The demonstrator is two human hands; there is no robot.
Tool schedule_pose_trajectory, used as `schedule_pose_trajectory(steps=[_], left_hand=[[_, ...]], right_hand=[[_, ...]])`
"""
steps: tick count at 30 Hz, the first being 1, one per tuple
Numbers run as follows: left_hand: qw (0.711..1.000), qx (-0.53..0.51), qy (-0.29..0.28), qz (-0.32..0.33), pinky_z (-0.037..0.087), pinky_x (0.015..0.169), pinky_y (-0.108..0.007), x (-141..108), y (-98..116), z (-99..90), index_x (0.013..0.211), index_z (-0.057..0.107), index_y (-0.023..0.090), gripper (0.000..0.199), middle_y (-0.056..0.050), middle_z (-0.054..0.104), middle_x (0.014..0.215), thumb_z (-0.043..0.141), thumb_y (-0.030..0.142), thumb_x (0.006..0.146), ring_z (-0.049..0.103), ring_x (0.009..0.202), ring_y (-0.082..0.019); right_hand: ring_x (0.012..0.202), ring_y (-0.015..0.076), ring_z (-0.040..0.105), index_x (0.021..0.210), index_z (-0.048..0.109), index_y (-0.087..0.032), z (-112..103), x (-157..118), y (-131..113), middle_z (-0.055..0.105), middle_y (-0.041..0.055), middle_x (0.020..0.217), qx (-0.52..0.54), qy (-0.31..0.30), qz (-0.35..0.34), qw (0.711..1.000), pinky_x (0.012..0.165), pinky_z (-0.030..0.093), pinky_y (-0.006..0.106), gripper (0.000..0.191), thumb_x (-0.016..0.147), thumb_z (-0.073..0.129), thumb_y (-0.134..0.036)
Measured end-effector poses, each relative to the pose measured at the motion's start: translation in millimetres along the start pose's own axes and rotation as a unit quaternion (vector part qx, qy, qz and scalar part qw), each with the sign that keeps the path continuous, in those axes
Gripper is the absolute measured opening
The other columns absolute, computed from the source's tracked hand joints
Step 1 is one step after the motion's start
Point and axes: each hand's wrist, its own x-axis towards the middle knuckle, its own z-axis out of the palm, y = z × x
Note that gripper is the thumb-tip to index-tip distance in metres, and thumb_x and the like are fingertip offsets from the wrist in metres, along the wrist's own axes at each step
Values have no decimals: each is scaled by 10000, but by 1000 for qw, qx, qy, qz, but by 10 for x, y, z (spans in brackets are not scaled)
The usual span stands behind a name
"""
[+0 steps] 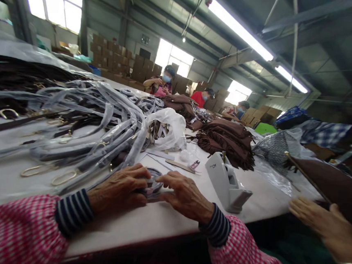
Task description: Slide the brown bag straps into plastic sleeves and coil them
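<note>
Near the table's front edge, a grey plastic-wrapped strap [153, 174] lies in a small coil between my two hands. My left hand [121, 188] is closed on the coil's left side, with curled fingers. From the right, my right hand [185, 195] grips the same coil, thumb low and fingers over its edge. A small pinkish piece shows in the middle of the coil; what it is I cannot tell. To the left are long plastic-wrapped straps [120, 121] with gold-coloured metal loops [64, 178]. A white tape dispenser [225, 183] stands right of my right hand.
Small snips [195, 165] lie beyond my hands, near an open clear plastic bag [176, 128]. Brown fringed bags [226, 138] are stacked behind the dispenser. At right, a co-worker's hand [319, 218] is beside a brown bag [329, 178]. Several people sit across the table.
</note>
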Motion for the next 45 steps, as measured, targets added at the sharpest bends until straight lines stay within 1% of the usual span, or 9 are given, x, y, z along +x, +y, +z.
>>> schedule_pose_trajectory(steps=[6,9,12,17,29,34,37,40,45], left_hand=[[1000,-22,0,-12,452,902,-335,-7,-20,7,946,692,199,168,-63,637,1132,695,365,969,570,1049,-232],[999,-32,4,-1,446,920,-339,-18,-52,27,981,686,188,186,-70,633,1149,710,371,958,566,1055,-230],[999,-42,8,-3,442,934,-344,-23,-55,22,1014,685,185,197,-68,633,1120,709,372,959,556,1045,-228],[999,-45,12,16,449,909,-337,-12,-49,-24,964,672,173,248,-76,639,1119,734,411,934,563,1025,-230],[1000,-9,12,23,465,926,-339,2,-6,-29,883,645,184,198,-83,647,1144,672,358,974,583,1016,-231],[999,20,6,43,473,975,-365,43,41,-34,871,650,188,186,-90,649,1197,611,312,1004,572,1090,-247],[997,67,8,46,479,998,-431,57,59,-21,931,680,193,195,-101,651,1202,576,329,1024,558,1127,-284],[994,103,-3,40,516,962,-436,40,48,11,1043,694,206,204,-96,665,1160,529,327,1048,588,1085,-280],[978,194,19,68,535,1013,-433,-72,-42,148,1203,668,191,227,-121,688,1258,550,300,1043,614,1195,-301]], right_hand=[[730,162,617,1167,644,-197,23,-59,-114,681,-16,818,90,34,63,993,717,434,275,244,951,728,-270],[754,145,602,1078,685,-211,88,24,-176,653,-15,857,113,87,15,990,731,429,258,144,948,735,-247],[818,145,606,923,700,-202,186,111,-226,633,-2,904,119,93,-41,988,747,422,249,83,909,742,-132],[774,135,590,817,653,-194,258,59,-218,618,-21,845,139,94,-14,986,712,396,245,181,866,722,-35],[819,155,589,873,546,-212,-59,-536,141,624,-3,888,159,50,68,984,760,431,273,161,960,575,-80],[842,202,606,858,534,-214,-40,-723,413,628,46,899,12,155,101,983,779,495,325,191,989,504,-79],[1013,266,613,982,622,-204,63,-676,418,677,101,1047,-97,166,87,977,871,542,410,217,950,504,-25],[1198,289,572,1298,594,-191,172,-572,209,657,137,1275,-95,184,33,978,1028,525,480,349,973,540,-76],[1285,333,542,1430,523,-114,389,-482,-142,591,178,1456,-103,96,-54,989,1048,517,510,415,1022,526,-190]])
